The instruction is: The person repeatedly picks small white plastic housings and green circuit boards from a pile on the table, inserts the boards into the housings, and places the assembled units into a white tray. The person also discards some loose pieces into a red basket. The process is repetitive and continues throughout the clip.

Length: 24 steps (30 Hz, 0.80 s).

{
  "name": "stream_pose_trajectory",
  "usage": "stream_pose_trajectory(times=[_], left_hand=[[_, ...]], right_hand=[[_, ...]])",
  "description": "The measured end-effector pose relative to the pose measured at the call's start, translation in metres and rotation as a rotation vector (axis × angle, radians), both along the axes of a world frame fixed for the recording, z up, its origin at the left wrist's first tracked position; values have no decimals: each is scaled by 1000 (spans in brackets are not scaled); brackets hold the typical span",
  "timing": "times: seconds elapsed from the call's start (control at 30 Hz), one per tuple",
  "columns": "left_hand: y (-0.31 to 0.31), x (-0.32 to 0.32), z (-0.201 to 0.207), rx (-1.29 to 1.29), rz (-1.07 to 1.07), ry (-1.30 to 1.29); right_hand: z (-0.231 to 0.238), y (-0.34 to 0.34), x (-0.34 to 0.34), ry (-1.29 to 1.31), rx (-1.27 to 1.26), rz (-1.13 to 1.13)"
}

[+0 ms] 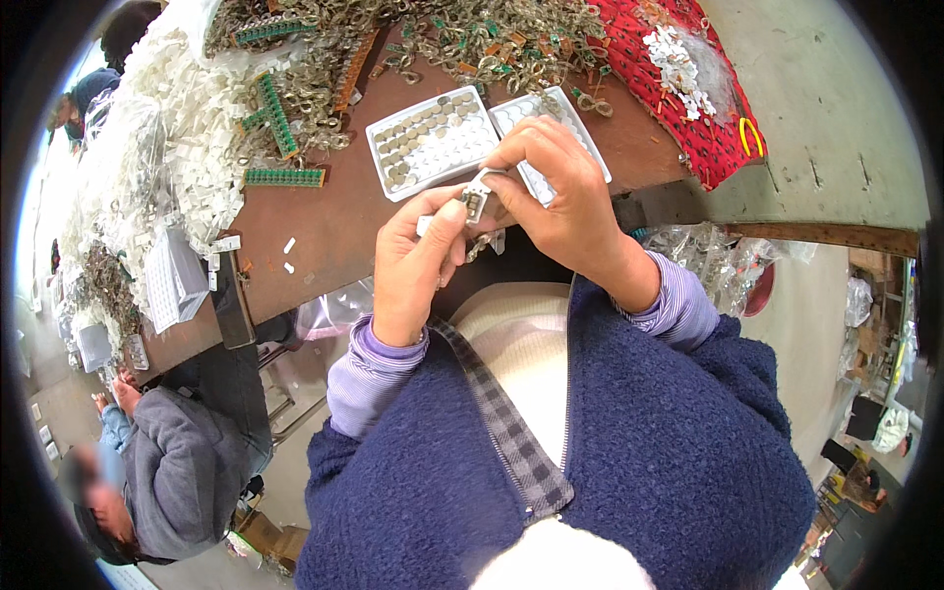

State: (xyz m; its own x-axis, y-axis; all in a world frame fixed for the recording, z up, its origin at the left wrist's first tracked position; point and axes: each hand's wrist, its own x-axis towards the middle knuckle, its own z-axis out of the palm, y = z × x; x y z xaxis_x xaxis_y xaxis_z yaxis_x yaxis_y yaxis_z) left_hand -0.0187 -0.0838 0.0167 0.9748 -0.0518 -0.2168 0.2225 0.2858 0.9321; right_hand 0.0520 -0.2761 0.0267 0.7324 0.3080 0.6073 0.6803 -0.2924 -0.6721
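Both hands meet just short of the white tray (433, 138): left hand (413, 261) and right hand (556, 192) are pinched together on one small white part (476, 197), held off the brown surface (324, 221) on the near side of that tray. Risk noted: the fingertip hold looks slight, so a slip could drop the part into the lap, or onto the tray, scattering its round pieces.

Two compartment trays (431, 143) lie side by side near the tabletop's (324, 221) front edge, the left tray (418, 147) partly filled with small discs, the right tray (575, 133) partly behind the right hand (560, 197). Both hands hold a small part (476, 197) between them above the front edge, the left hand (413, 261) nearer the body. A heap of metal pieces (442, 39) lies along the rear edge behind the trays, a cloth (688, 88) covers the right end, and strips (280, 123) lie left of the trays.
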Motion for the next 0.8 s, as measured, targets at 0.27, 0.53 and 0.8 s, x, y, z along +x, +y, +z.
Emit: stream_pose_trajectory(times=[0.27, 0.53, 0.8], left_hand=[[-16, -3, 0, -109, 80, -41], [-82, 32, 10, -186, -158, 62], [-120, 83, 12, -220, -230, 146]], right_hand=[[-6, -4, -11, -126, 93, -48], [-12, -71, -12, -271, -51, -129], [-17, -159, 16, -127, -127, -306]])
